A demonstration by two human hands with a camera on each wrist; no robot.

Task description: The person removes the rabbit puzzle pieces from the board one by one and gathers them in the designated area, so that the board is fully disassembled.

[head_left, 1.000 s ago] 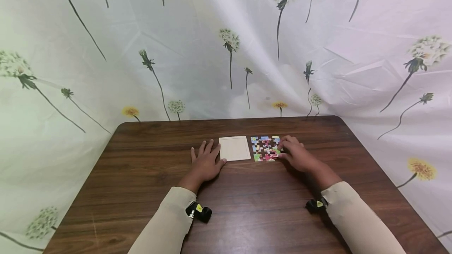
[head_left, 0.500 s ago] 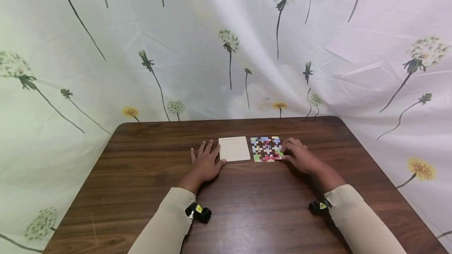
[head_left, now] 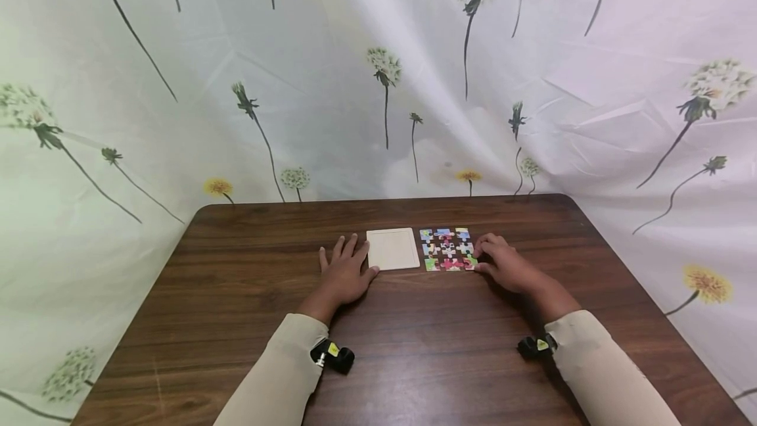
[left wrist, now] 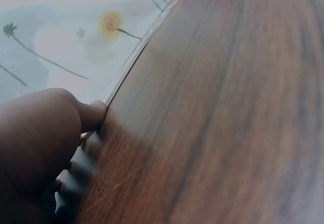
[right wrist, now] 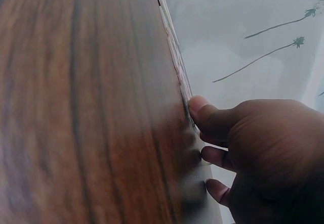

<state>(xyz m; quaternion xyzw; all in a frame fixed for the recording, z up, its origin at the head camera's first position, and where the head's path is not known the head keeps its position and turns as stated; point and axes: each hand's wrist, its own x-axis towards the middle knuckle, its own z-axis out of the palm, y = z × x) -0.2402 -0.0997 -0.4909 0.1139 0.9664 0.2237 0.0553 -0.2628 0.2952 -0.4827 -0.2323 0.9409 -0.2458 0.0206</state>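
Note:
On the wooden table, a flat pale square board [head_left: 393, 248] lies beside several colourful jigsaw puzzle pieces [head_left: 448, 250]. The pieces are laid in a square with narrow gaps between them. My left hand [head_left: 345, 273] rests on the table with fingers spread, the thumb and a fingertip touching the board's left side. At the right edge of the pieces, my right hand [head_left: 504, 263] has bent fingers and its thumb on the near right corner piece [head_left: 470, 262]. In the right wrist view, the right thumb [right wrist: 199, 106] meets the thin edge of the pieces; the far fingertips are partly hidden.
A brown wooden table [head_left: 390, 340] extends toward me. Behind and beside it hangs a white sheet [head_left: 331, 104] printed with dandelions. A small black camera is strapped at the left wrist [head_left: 334, 355] and another at the right wrist [head_left: 537, 346].
My right hand has shifted slightly right from over the right column. The near right corner piece has slid right with it, widening the gaps. The left hand and board have stayed put.

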